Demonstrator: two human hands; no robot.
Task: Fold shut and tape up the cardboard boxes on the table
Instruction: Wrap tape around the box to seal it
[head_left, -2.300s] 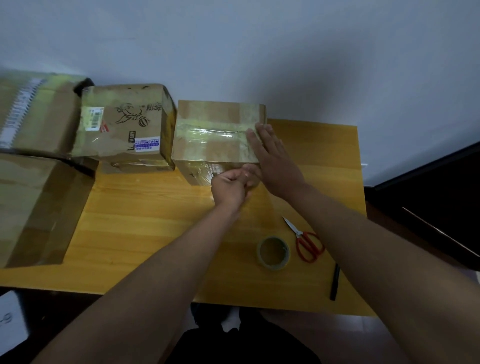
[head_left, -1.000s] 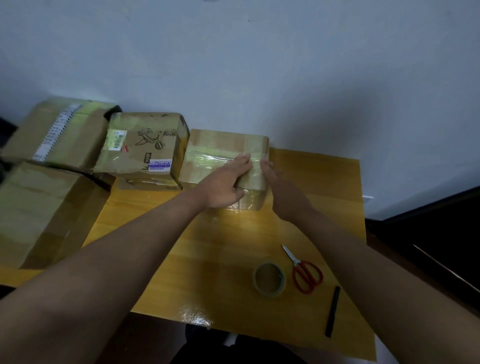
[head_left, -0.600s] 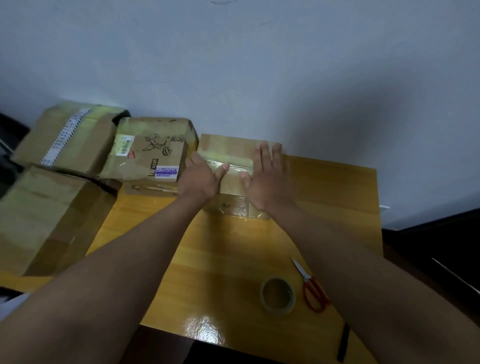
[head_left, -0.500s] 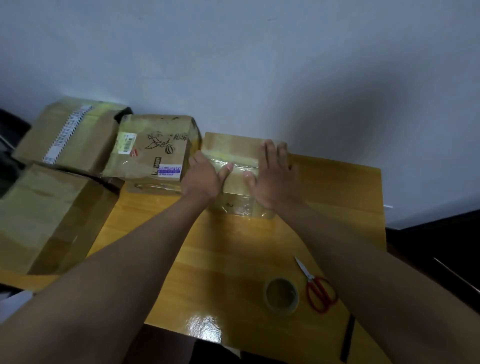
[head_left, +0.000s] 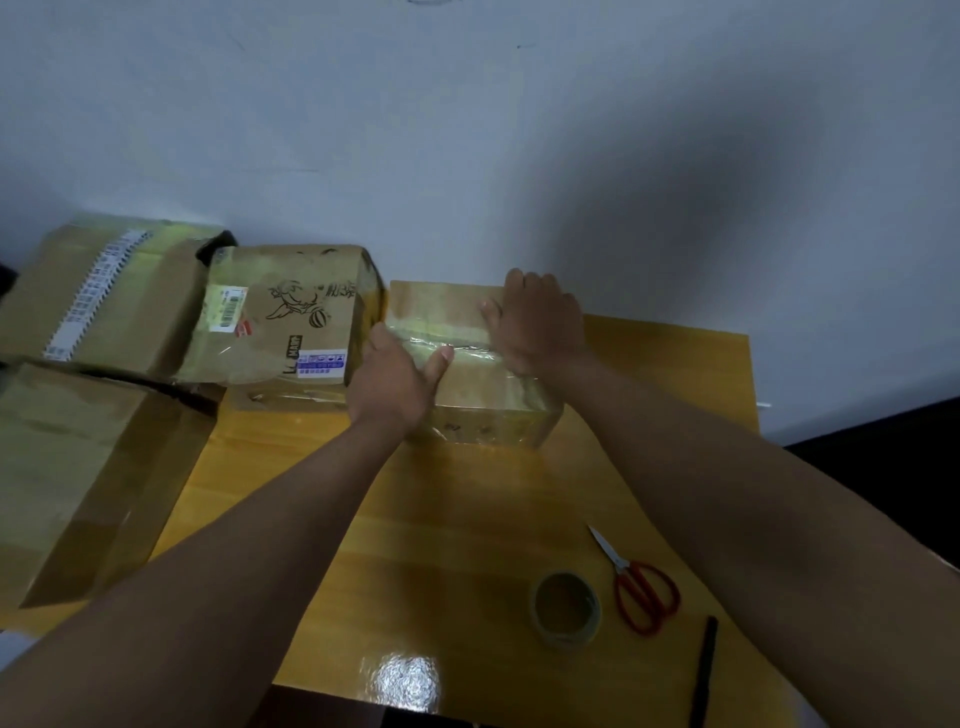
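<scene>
A small cardboard box, flaps folded shut and a strip of clear tape running across its lid, sits at the back of a yellow wooden table against a pale wall. The left hand lies on the box's left end, thumb stretched out along the tape and fingers over the far-left edge, where their curl cannot be told. The right hand lies flat on the box's right half, fingers straight and close together, pointing to the wall.

Just left of the box stands a printed box with shipping labels, almost touching it; 2 larger boxes lie further left. Well in front of the box, toward the person, rest a tape roll, red-handled scissors and a black pen.

The tape looks wrinkled at mid-lid, so uneven pressing could trap creases and leave the seam poorly stuck. A hard sideways rub might also shove the light box into its printed neighbour.
</scene>
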